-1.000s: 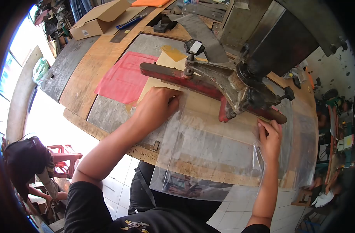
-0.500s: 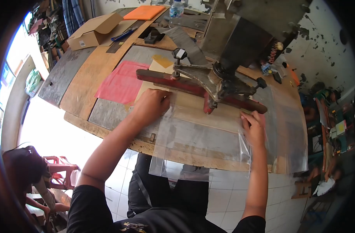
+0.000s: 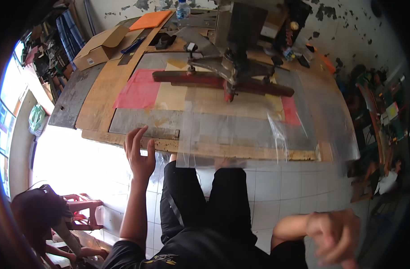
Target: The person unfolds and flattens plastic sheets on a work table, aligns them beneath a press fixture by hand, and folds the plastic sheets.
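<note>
My left hand is raised at the table's front edge, its fingers spread and holding nothing. My right hand is off the table at the lower right, blurred, with fingers that look curled. Clear plastic sheet lies across the front of the worktable and hangs over its edge. Behind it a long dark red bar on a metal press bracket spans a tan sheet. Pink sheet shows on the left, with a smaller pink patch on the right.
A cardboard box, an orange folder and a water bottle stand at the back of the table. Another person sits low at the left near a red plastic stool. More clear plastic drapes over the right side.
Both hands have come off the sheet beneath the bar. My left hand moved back to the front edge and opened; my right hand swung down and right, away from the table.
</note>
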Demonstrator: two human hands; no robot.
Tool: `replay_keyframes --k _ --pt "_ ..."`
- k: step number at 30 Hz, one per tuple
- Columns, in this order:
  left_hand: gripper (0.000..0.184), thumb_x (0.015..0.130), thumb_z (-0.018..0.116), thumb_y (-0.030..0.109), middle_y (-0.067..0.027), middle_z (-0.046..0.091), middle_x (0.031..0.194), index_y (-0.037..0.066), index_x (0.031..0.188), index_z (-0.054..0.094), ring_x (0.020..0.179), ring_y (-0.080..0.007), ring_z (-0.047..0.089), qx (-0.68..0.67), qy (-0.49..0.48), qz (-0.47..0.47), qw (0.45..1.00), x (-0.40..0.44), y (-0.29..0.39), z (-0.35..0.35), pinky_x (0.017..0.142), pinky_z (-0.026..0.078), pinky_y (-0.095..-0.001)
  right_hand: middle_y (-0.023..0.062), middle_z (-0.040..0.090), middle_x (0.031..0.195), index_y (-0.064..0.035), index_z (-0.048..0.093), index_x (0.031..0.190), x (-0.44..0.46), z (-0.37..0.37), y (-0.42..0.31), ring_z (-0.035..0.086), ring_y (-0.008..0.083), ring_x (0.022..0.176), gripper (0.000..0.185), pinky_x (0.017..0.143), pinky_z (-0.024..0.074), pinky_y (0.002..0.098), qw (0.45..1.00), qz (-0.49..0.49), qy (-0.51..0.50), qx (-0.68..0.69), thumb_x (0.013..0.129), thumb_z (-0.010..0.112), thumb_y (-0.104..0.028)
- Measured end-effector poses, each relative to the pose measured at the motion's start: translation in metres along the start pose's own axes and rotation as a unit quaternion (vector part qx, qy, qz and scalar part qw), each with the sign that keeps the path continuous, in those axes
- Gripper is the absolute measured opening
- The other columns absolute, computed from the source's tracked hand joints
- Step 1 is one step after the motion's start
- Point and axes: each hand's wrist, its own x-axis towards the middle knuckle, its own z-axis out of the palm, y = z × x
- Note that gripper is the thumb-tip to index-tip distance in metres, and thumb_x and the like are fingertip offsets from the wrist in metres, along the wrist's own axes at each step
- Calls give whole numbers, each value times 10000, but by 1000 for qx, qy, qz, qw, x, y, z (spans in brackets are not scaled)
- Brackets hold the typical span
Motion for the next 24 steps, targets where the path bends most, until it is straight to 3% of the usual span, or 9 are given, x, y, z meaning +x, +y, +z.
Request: replay_keyframes --k 1,2,3,5,6,8,14,21,24 --pt "401 958 679 115 -167 643 1308 54 1354 654 1262 -358 598 53 56 35 996 -16 -10 2 1068 458 -479 70 681 698 -126 676 638 17 11 7 670 202 645 403 1093 510 419 998 -17 -47 23 1031 666 -213" --pt "535 965 664 131 -183 534 1485 56 1480 538 1436 -405 461 6 29 12 999 -32 -26 4 1188 344 -556 93 698 737 -140 707 662 33 22 13 721 232 712 413 1122 525 392 994 -31 -95 46 1059 620 -210" --pt "535 965 664 131 -183 534 1485 56 1480 538 1436 -405 461 7 28 13 999 -41 -36 6 1188 344 -556 93 698 737 -140 707 662 46 27 17 721 232 712 413 1122 525 392 994 -32 -94 47 1059 620 -210" --pt "589 972 662 160 -200 502 1530 53 1523 482 1489 -431 416 82 35 88 992 -59 -50 6 1239 287 -585 97 655 694 -51 656 622 58 41 22 705 213 667 402 990 630 438 978 4 -106 182 1019 602 -85" --pt "587 1033 595 235 -225 461 1576 36 1556 418 1520 -458 361 81 27 96 992 -64 -55 7 1248 284 -597 97 655 694 -51 656 622 59 46 20 705 213 667 402 990 630 438 978 4 -101 180 1019 602 -85" --pt "609 1034 596 242 -224 443 1594 39 1572 393 1530 -465 342 94 38 100 990 -71 -62 14 1251 277 -598 86 601 660 -24 635 613 61 50 18 692 222 647 365 963 647 450 969 44 -123 209 971 570 2" --pt "709 1030 609 277 -225 361 1652 42 1618 292 1568 -481 252 97 78 104 987 -75 -70 31 1261 219 -630 97 571 657 -26 607 595 57 59 11 645 227 602 295 935 644 445 976 45 -108 184 862 543 81" --pt "707 1030 602 265 -239 343 1653 24 1615 283 1570 -493 234 82 91 97 988 -76 -67 38 1263 201 -641 76 577 658 -40 596 597 58 51 15 636 194 600 300 866 640 405 974 18 -134 184 866 557 85" --pt "728 1002 635 240 -225 350 1657 47 1619 298 1565 -502 242 83 94 100 987 -77 -70 38 1259 224 -633 69 592 663 -50 596 597 56 47 14 638 190 602 348 838 637 385 978 -5 -131 164 932 589 43"
